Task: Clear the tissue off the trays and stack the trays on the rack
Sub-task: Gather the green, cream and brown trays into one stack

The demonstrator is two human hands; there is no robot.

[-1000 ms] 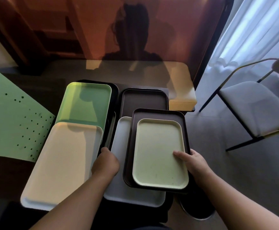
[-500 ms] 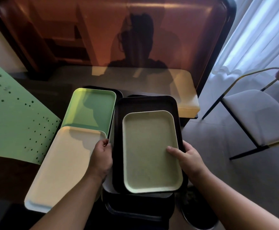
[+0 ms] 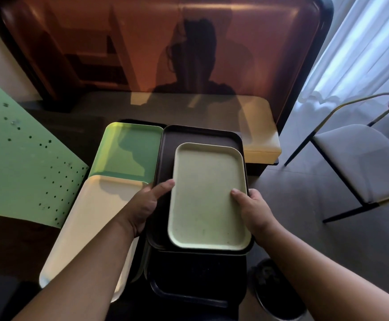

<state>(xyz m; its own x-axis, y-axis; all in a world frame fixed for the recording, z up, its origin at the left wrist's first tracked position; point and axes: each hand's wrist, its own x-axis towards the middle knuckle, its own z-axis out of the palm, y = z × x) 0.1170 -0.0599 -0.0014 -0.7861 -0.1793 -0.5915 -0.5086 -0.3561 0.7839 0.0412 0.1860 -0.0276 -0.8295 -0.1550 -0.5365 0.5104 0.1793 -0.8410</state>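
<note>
A small pale green tray (image 3: 206, 195) lies inside a larger dark brown tray (image 3: 189, 139). My left hand (image 3: 143, 205) grips the dark tray's left edge, with the thumb touching the pale tray's rim. On the right, my right hand (image 3: 252, 209) holds the stack's edge, thumb pressed on the pale tray. Both trays are lifted above a black tray (image 3: 189, 283) below. To the left lie a bright green tray (image 3: 128, 154) and a cream tray (image 3: 89, 223). No tissue is visible.
A green perforated sheet (image 3: 22, 172) lies at the left. A padded bench (image 3: 261, 135) with a brown backrest stands behind. A grey chair (image 3: 360, 158) sits at the right, and a dark round bin (image 3: 274, 290) is on the floor by my right arm.
The dark tray carrying the pale tray has been lifted up and away from me. My left hand moved from beside the trays to grip the dark tray's left edge.
</note>
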